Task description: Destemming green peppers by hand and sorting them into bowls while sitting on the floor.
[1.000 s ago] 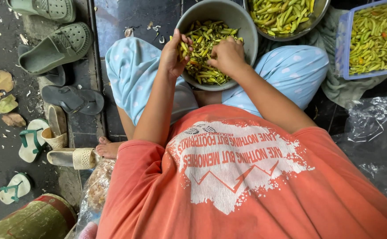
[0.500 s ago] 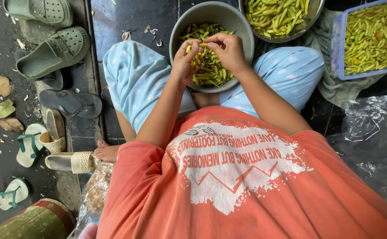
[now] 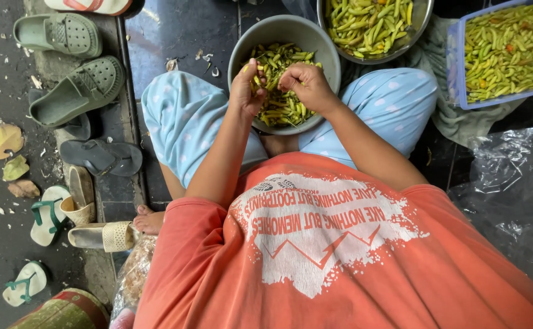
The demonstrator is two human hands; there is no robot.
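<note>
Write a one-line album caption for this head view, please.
Seated cross-legged, a person's left hand and right hand work green chillies over a grey bowl.

Soft, even daylight fills the view, no hard shadows anywhere. The orange shirt (image 3: 339,256) at six o'clock reads bright and saturated, its white print crisp. Up at twelve o'clock the grey bowl (image 3: 242,52) shows a dull sheen on its rim, and the steel bowl (image 3: 422,18) beside it catches a brighter glint. The clear plastic sheet (image 3: 510,195) at three o'clock throws pale, crinkled glare. The dark floor (image 3: 175,30) drinks up light. Focus holds sharp throughout; the edges bend slightly outward, wide-lens style.
</note>
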